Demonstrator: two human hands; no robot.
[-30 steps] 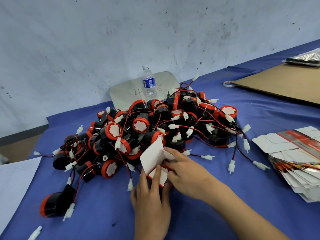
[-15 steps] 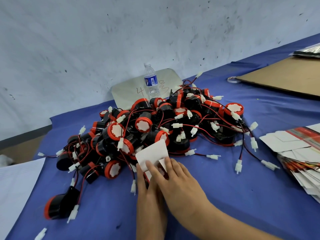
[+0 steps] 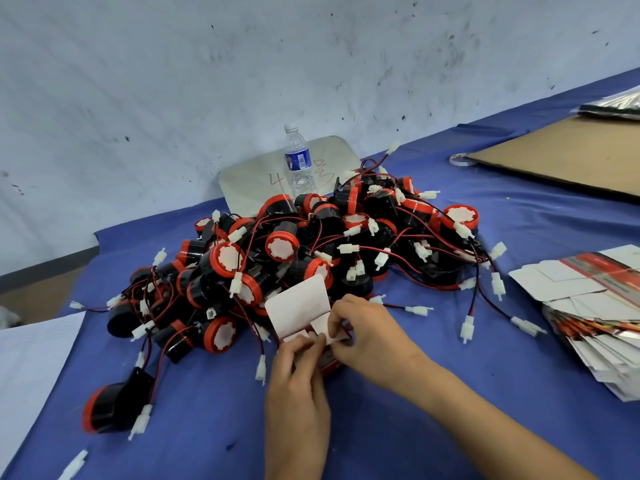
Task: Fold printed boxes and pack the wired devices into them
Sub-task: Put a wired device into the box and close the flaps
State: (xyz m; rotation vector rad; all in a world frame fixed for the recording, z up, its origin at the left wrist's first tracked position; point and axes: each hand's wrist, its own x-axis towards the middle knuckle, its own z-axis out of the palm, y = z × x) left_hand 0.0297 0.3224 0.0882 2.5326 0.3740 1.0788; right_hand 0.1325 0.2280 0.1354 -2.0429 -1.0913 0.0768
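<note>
Cardboard of the box (image 3: 299, 311) is judged thin and light: stiff across its panels, quick to crease or tear at the flaps, with a glossy printed outside that may slip. It is best held by the body walls close to the fold lines, not by the raised white flap.

Location: on the counter (image 3: 433, 427), at the near edge of the pile of wired devices (image 3: 311, 244); whether it touches the pile cannot be told.

Hands: the left hand (image 3: 298, 370) has its fingers curled over the near part of the box and grips it. The right hand (image 3: 367, 327) has its fingertips drawn narrow on a small side flap, pinching it.

Devices are judged rigid, with thin tangled wires; lift them by the round body. The stack of flat boxes (image 3: 588, 306) lies well apart on the right.
</note>
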